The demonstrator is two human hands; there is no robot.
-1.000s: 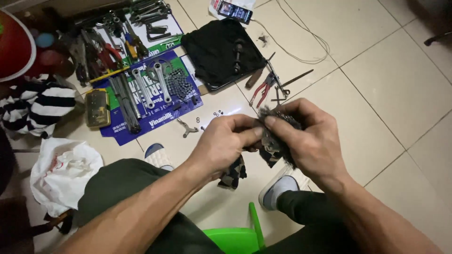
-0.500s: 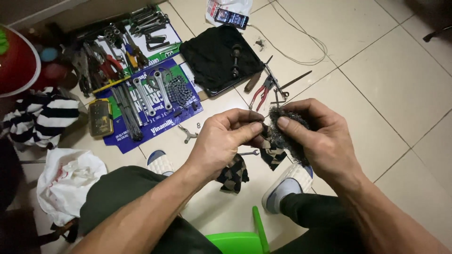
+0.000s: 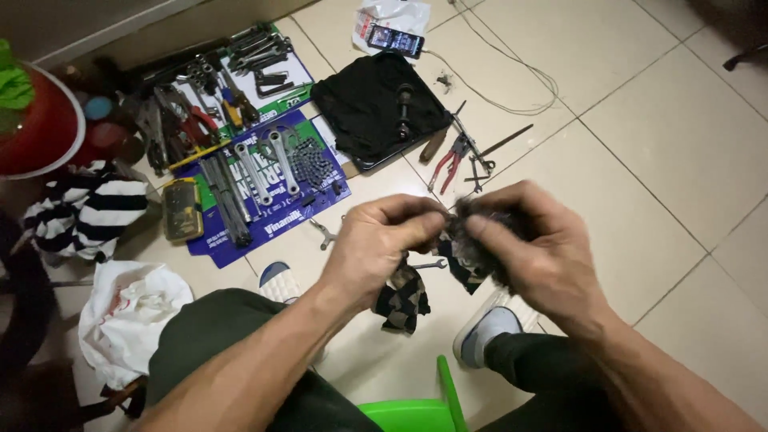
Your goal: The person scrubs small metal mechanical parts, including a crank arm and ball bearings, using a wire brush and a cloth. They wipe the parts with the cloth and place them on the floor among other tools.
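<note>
Both hands, left [image 3: 382, 244] and right [image 3: 538, 244], clench a camouflage rag [image 3: 408, 294] around a dark, blurred part over the floor [image 3: 656, 160]. Risk: grip slips, part drops onto wrench [image 3: 428, 264] below.

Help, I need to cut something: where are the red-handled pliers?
In the head view, the red-handled pliers lie on the floor tiles, just right of the black cloth.

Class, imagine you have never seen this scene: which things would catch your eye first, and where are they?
At centre, the left hand and right hand grip a dark rag around a grimy part. Upper left, spanners and a bicycle chain lie on blue cardboard. Red-handled pliers lie on the floor tiles beyond.
</note>
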